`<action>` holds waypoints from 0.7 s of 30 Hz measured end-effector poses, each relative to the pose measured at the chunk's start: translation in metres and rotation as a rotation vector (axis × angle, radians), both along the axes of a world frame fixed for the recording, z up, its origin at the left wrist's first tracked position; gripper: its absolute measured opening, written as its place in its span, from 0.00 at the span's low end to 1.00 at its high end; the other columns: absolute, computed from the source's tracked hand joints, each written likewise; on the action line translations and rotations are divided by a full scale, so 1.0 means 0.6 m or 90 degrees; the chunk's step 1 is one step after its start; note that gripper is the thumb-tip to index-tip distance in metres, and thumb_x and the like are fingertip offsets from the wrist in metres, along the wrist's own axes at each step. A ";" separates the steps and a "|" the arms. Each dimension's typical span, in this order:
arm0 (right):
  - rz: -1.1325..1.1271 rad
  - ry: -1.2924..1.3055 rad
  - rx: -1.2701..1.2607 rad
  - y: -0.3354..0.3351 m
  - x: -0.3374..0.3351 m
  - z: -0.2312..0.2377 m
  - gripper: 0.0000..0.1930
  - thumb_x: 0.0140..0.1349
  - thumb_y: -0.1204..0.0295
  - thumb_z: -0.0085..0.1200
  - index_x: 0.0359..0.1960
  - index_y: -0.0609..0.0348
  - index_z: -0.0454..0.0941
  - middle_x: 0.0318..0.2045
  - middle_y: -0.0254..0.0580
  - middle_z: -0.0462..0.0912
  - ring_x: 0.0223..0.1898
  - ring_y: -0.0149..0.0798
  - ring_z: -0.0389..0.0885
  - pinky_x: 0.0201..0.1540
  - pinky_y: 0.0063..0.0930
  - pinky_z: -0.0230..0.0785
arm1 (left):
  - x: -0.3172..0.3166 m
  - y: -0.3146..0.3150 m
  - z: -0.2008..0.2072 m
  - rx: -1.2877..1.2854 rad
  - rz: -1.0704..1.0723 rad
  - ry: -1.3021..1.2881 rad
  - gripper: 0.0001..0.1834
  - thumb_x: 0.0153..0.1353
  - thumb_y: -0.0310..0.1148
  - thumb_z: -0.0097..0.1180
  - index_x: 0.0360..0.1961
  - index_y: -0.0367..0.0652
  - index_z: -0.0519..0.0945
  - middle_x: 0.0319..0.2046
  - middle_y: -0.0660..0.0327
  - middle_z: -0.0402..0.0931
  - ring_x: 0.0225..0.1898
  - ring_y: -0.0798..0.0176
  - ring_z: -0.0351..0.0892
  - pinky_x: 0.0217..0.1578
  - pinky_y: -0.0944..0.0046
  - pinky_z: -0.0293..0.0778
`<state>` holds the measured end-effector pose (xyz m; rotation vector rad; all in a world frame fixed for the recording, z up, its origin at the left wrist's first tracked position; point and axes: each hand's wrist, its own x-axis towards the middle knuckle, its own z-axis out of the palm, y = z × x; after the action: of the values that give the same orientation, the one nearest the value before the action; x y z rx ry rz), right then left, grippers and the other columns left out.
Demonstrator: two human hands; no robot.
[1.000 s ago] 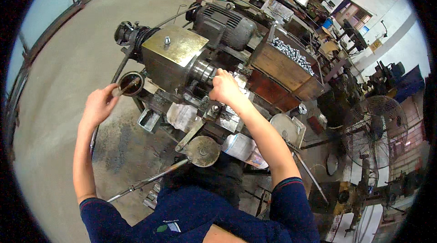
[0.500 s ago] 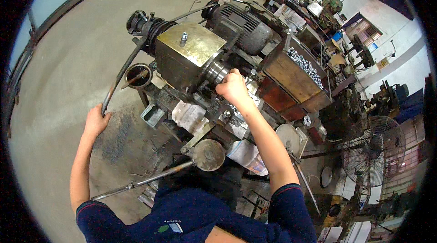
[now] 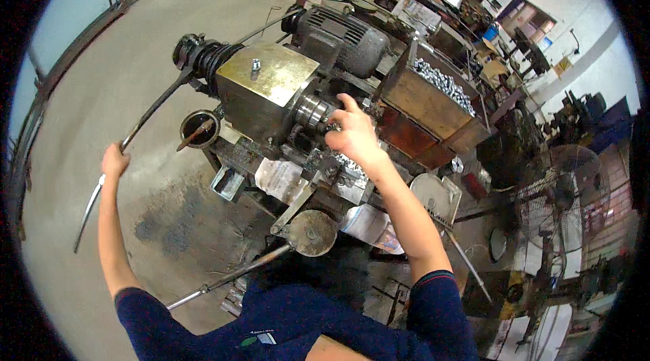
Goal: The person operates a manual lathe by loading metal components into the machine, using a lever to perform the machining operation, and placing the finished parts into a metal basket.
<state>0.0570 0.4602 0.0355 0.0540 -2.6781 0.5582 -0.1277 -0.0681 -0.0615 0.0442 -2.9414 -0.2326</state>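
Observation:
A small lathe-like machine with a brass-coloured flat top [image 3: 277, 77] stands in front of me. My left hand [image 3: 115, 160] is wrapped round a long dark lever [image 3: 154, 109] that runs up to the rear of the headstock; the lever's bright end sticks out below the fist. At the shiny round spindle nose [image 3: 313, 110], my right hand [image 3: 355, 134] has its index finger stretched up and its thumb apart from it. No part shows between those fingers, though the palm side is partly hidden. A small metal fitting [image 3: 256, 64] stands upright on the flat top.
A metal bin [image 3: 423, 100] full of small shiny parts stands right of the spindle. Nearer me are a round handwheel [image 3: 311, 232] with a long bar, a stained cloth [image 3: 281, 180] and a small tray [image 3: 227, 184]. A pot [image 3: 201, 129] hangs left. A motor [image 3: 345, 39] sits behind.
My left hand has moved outward and up to the left, swinging the lever with it, and more of its end shows. My right hand's fingers have spread at the spindle. The view has shifted slightly.

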 end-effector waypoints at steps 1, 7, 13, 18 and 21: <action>0.010 0.047 -0.008 0.014 0.020 0.001 0.14 0.34 0.73 0.54 0.28 0.60 0.77 0.54 0.56 0.66 0.46 0.56 0.73 0.48 0.36 0.67 | 0.019 0.029 -0.004 0.017 -0.069 0.147 0.14 0.50 0.31 0.53 0.39 0.40 0.78 0.31 0.51 0.78 0.36 0.48 0.78 0.38 0.54 0.72; -0.086 0.089 -0.132 0.114 0.204 0.019 0.18 0.33 0.75 0.53 0.33 0.63 0.76 0.48 0.51 0.72 0.42 0.43 0.76 0.46 0.27 0.66 | 0.073 0.138 -0.236 0.489 -0.136 -0.113 0.22 0.50 0.37 0.57 0.45 0.35 0.73 0.34 0.51 0.78 0.37 0.58 0.78 0.38 0.61 0.72; -0.486 -0.070 -0.115 0.209 0.439 -0.049 0.20 0.35 0.76 0.53 0.37 0.62 0.78 0.30 0.47 0.76 0.31 0.43 0.77 0.36 0.29 0.69 | 0.109 0.296 -0.311 -0.014 -0.350 -0.279 0.22 0.46 0.38 0.59 0.44 0.46 0.75 0.36 0.52 0.78 0.39 0.48 0.76 0.38 0.54 0.72; -0.569 -0.073 -0.030 0.291 0.608 -0.128 0.18 0.37 0.75 0.50 0.36 0.65 0.78 0.30 0.48 0.77 0.33 0.42 0.79 0.38 0.27 0.70 | 0.018 0.285 -0.303 -0.314 -0.449 -0.251 0.17 0.44 0.37 0.59 0.39 0.56 0.77 0.33 0.59 0.78 0.36 0.54 0.78 0.35 0.53 0.73; -0.685 -0.169 0.060 0.350 0.718 -0.177 0.25 0.36 0.70 0.53 0.42 0.62 0.77 0.46 0.54 0.74 0.47 0.52 0.73 0.50 0.35 0.65 | 0.043 0.294 -0.296 -0.258 -0.429 -0.209 0.16 0.46 0.38 0.59 0.39 0.55 0.77 0.32 0.59 0.78 0.37 0.53 0.77 0.36 0.53 0.73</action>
<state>0.4877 0.6702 -0.0704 -1.4045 -2.4651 0.0752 -0.1016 0.1084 -0.2391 -1.0593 -3.1412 0.3165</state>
